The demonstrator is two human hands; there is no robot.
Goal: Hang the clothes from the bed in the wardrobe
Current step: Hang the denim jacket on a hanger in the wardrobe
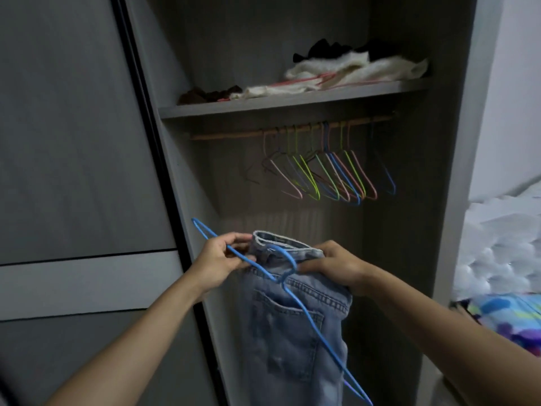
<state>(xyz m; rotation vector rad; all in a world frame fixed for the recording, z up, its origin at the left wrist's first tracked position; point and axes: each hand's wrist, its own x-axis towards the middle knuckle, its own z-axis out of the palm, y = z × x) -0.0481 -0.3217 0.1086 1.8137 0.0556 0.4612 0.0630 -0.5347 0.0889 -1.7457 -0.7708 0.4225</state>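
Pinches blue wire hanger (308,312) in left hand (218,260), grips jeans (281,335) by waistband in right hand (333,266), lower centre; apparently fitting them together, next needs hooking onto upper-centre rail (228,135).

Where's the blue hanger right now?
Head view, lower centre: the blue hanger slants across the jeans, left hand gripping its upper end, below the wardrobe rail.

Two hands (218,260) (332,266) — one pair of jeans (269,347)

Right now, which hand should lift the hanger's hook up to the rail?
Probably the right hand: it holds the jeans right by the hook of the hanger, while the left hand grips the hanger's long arm.
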